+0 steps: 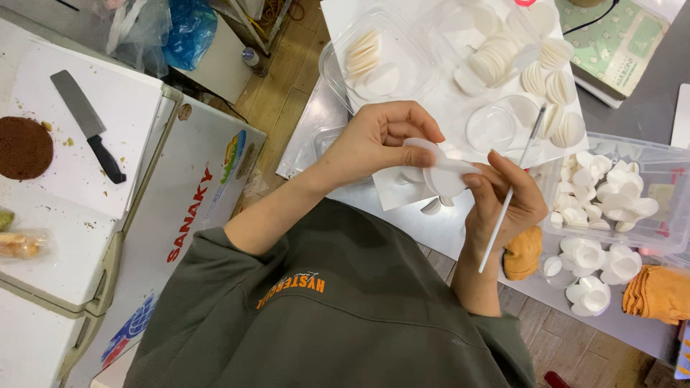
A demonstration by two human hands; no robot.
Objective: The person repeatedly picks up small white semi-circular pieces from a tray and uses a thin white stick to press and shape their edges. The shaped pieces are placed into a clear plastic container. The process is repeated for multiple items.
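Two hands meet above the grey worktop [460,237]. Left hand [374,140] pinches a cluster of thin white round petal pieces [440,172]; right hand [503,201] touches its lower edge while grasping a slim white brush stick [512,188].

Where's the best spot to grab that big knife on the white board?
By its black handle, I'd say. The knife lies flat on the white board, blade pointing up and away, handle end nearer the board's edge. Coming from that handle end, from above, keeps fingers off the wide grey blade.
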